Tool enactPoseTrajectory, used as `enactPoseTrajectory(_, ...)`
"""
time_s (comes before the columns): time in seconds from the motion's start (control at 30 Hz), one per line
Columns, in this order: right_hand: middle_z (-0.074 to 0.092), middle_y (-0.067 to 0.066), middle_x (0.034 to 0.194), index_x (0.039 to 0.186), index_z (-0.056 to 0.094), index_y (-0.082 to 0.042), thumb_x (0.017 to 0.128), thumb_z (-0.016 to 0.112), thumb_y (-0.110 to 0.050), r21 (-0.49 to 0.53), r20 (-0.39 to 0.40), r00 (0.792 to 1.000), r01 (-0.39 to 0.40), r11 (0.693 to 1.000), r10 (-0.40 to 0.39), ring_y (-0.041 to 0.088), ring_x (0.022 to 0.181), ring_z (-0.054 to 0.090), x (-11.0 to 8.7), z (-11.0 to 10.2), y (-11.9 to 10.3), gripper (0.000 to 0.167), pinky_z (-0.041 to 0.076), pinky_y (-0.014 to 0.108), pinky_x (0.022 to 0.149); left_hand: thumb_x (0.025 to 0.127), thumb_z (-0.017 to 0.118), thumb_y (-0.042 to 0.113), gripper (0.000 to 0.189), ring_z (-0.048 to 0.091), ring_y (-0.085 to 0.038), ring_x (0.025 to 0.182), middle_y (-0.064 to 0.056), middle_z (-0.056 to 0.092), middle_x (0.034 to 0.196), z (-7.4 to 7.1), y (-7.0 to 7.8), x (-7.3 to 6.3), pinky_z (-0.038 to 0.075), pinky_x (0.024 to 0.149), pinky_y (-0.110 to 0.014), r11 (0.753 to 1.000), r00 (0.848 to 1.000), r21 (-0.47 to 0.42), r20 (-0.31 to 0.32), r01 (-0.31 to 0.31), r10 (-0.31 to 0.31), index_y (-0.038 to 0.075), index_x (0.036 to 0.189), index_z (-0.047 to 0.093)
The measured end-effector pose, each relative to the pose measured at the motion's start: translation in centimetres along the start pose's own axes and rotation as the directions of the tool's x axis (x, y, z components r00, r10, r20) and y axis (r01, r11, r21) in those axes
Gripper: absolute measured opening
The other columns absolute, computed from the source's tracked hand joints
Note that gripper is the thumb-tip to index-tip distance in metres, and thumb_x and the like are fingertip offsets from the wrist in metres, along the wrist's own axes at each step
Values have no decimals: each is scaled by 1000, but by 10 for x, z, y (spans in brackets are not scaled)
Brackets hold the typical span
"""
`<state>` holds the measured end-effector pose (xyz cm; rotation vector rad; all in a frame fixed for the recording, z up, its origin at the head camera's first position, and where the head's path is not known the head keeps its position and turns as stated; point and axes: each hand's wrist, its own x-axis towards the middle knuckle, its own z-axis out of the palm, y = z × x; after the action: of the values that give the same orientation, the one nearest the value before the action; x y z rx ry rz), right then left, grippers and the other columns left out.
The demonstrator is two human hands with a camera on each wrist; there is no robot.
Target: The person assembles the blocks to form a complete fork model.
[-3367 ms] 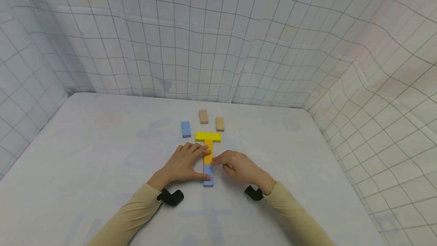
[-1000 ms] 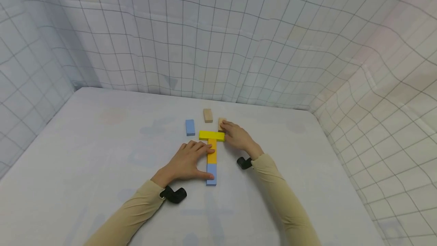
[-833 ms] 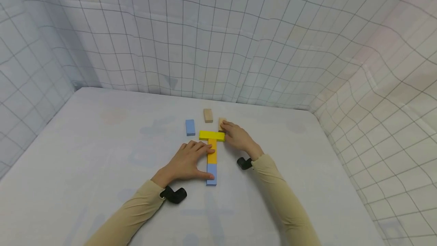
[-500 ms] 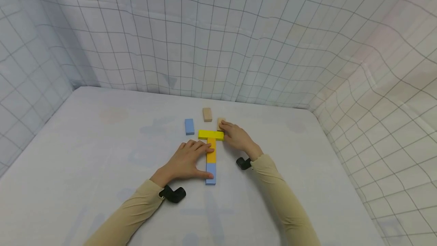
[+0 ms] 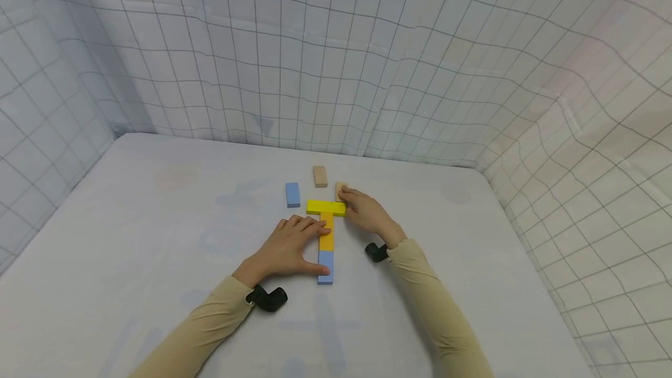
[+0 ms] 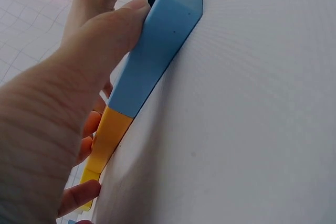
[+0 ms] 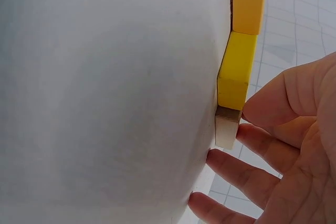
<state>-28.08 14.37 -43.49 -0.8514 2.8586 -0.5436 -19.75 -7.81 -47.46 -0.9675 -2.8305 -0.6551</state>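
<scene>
A T of coloured blocks lies on the table: a yellow bar [image 5: 317, 207] across the top, an orange block [image 5: 327, 242] below it, then a blue block [image 5: 325, 258] at the near end. My left hand [image 5: 286, 249] spans the stem from its left side, thumb on the blue block, fingertips on the orange. Beyond the bar's right end, my right hand [image 5: 368, 213] touches a wooden block [image 5: 340, 188], partly hiding it. In the right wrist view, thumb and index finger are at that wooden block [image 7: 226, 132], which sits against the yellow end; the other fingers are spread.
Another wooden block [image 5: 320, 176] lies farther back. A separate blue block [image 5: 292, 195] is left of the yellow bar. A white cloth covers the table [image 5: 184, 238], and grid-patterned curtains [image 5: 294, 69] rise at the back and both sides.
Since the oldest frame, my right hand has moved from beside the stem up to the right-hand wooden block. Over the last second it stays there. My left hand keeps its place on the stem.
</scene>
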Motion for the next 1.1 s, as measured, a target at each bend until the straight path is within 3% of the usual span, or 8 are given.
enactPoseTrajectory(1.1, 34, 11, 149, 141, 41, 1, 93, 52, -4, 49, 4, 1000, -4, 999, 4, 23, 136, 30, -4, 4, 3, 50, 23, 36, 109, 67, 53, 84, 89, 39, -23, 118, 0, 47, 135, -3, 2, -1, 32, 90, -45, 1000, 1000, -4, 1, 5, -5, 26, 135, 53)
